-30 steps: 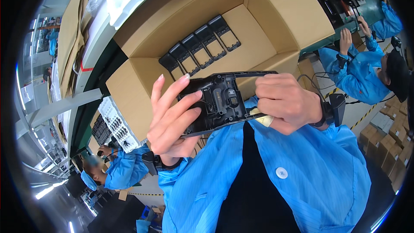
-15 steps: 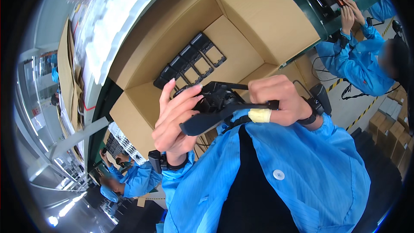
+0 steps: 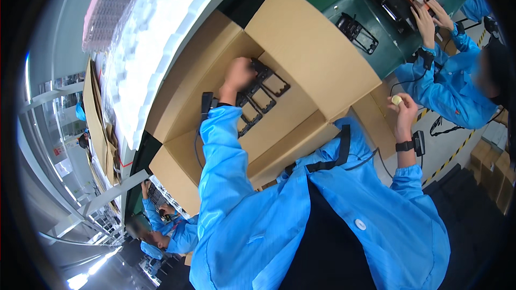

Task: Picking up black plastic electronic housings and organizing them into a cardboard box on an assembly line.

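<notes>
Holding a row of black frames (image 3: 260,70), side by side inside it: open cardboard box (image 3: 317,48). Frames look plastic; probably light, stiff, a little slick. Thin rails may crack; solid end seems the better grip. No legible writing on either. Left hand (image 3: 239,74) at the row, blurred; grip cannot be told. Right hand (image 3: 406,113) curled outside box, pale yellow bit (image 3: 396,100) at fingertips, held or worn unclear.
</notes>
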Available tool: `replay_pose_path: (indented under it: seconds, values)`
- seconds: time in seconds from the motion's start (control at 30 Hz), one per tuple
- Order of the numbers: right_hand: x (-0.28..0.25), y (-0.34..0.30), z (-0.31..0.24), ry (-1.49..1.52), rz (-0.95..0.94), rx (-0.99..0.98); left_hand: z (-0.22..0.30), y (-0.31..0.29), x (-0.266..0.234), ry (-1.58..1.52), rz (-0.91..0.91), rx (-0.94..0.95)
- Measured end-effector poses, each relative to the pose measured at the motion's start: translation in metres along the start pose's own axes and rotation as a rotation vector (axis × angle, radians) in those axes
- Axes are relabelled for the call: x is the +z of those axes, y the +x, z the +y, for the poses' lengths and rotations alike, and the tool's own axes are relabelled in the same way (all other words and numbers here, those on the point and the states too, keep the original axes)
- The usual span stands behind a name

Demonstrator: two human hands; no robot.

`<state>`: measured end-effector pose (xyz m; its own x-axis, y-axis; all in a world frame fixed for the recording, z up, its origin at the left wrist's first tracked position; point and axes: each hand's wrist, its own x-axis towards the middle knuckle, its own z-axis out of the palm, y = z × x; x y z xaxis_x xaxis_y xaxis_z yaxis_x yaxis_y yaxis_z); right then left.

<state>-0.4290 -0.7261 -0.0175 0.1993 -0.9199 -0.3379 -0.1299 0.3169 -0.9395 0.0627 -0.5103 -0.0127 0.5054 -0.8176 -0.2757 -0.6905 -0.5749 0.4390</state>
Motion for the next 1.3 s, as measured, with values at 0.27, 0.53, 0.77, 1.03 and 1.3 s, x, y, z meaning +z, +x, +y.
replay_pose_path:
  seconds: [0.27, 0.53, 0.77, 1.03, 1.3]
  values:
    - [0.023, 0.068, 0.041, -0.017, -0.077, 0.082, 0.002, 0.001, 0.076, 0.567, 0.272, -0.032]
    - [0.136, 0.17, 0.053, -0.933, -0.115, -0.713, 0.082, -0.048, 0.055, 0.557, 0.5, 0.162]
    - [0.121, 0.187, 0.09, -0.94, -0.348, -0.473, 0.149, -0.181, -0.001, -0.165, 0.434, 0.063]
    - [0.043, 0.062, 0.048, -0.791, 0.138, -0.506, 0.154, -0.293, 0.015, -0.466, 0.773, -0.14]
    - [0.037, -0.076, -0.143, -0.757, 0.167, -0.907, 0.159, -0.32, -0.028, -0.431, 0.742, 0.157]
